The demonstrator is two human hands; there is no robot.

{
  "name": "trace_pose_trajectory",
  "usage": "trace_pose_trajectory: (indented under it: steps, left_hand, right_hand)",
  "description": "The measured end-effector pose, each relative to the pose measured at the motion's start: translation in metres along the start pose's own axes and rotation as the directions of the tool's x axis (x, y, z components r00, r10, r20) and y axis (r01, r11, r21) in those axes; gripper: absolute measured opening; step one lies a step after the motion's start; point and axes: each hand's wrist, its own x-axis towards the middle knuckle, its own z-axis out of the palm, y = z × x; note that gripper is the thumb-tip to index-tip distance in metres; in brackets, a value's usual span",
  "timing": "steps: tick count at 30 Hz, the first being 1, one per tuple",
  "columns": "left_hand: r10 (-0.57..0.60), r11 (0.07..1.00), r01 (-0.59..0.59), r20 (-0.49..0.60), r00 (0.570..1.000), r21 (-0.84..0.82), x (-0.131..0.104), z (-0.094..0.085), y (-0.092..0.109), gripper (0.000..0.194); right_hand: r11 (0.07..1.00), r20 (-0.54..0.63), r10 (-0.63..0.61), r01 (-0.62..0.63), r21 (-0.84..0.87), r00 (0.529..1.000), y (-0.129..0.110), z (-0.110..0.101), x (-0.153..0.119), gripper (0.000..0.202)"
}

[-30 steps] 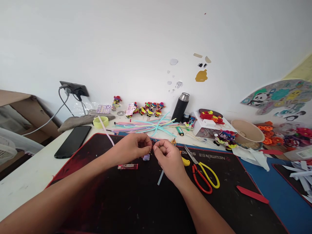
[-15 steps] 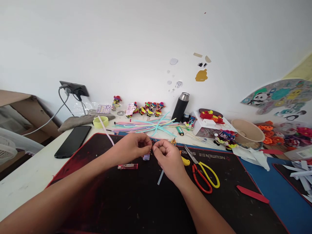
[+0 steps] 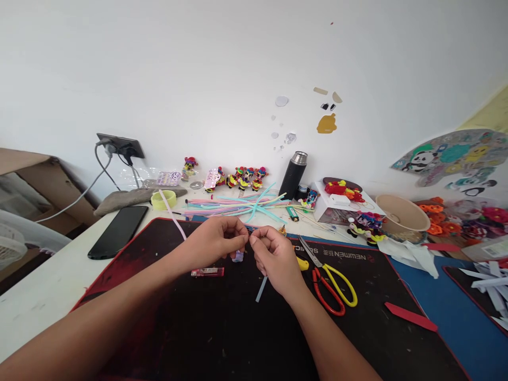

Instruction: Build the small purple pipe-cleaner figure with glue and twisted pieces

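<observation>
A small purple piece is showing just below the fingertips of the left hand, above the dark mat; whether it is hanging from those fingers or resting on the mat, I cannot tell.

The handwork appears to be under way, with both hands meeting over the mat, but the fingers are hiding the join, so how much is done and how much is left is not showing.

The left hand is closing thumb and forefinger into a narrow pinch, and the right hand is facing it with a similar one, the tips nearly meeting. Whatever is lying between them is too small to make out. A pale strip is sticking out from under the right hand; I cannot tell whether that hand is gripping it.

A red lighter is lying near the left hand, while scissors with one red and one yellow handle are lying open to the right of the right hand. Behind the hands, a bundle of pastel strips is spreading across the table, with small colorful figurines standing along the wall.
</observation>
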Motion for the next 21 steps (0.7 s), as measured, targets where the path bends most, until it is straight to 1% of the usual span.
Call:
trace_pose_trajectory:
  steps: [5, 8, 13, 18, 21]
  left_hand:
    - [0.006, 1.000, -0.007, -0.014, 1.000, -0.016, 0.000, 0.000, -0.002, 0.022]
    - [-0.003, 1.000, 0.003, -0.014, 1.000, -0.008, 0.002, 0.001, -0.003, 0.023]
    - [-0.013, 1.000, 0.013, -0.003, 1.000, -0.011, 0.002, 0.002, -0.003, 0.021]
    - [-0.045, 0.998, 0.047, 0.034, 0.998, -0.045, 0.002, 0.001, -0.002, 0.017]
    - [-0.039, 0.999, 0.040, 0.025, 0.999, -0.011, 0.002, 0.000, -0.002, 0.017]
  right_hand:
    - [0.998, 0.012, -0.012, 0.012, -0.064, 1.000, -0.004, 0.001, 0.000, 0.026]
    - [0.997, -0.010, -0.023, 0.022, -0.072, 1.000, 0.000, 0.000, 0.000, 0.025]
    - [0.994, -0.039, -0.029, 0.025, -0.105, 0.999, 0.004, 0.000, 0.001, 0.023]
    - [0.991, -0.038, -0.035, 0.030, -0.130, 0.999, 0.005, -0.001, 0.001, 0.021]
    - [0.991, -0.036, -0.037, 0.032, -0.129, 0.999, 0.006, -0.001, 0.000, 0.020]
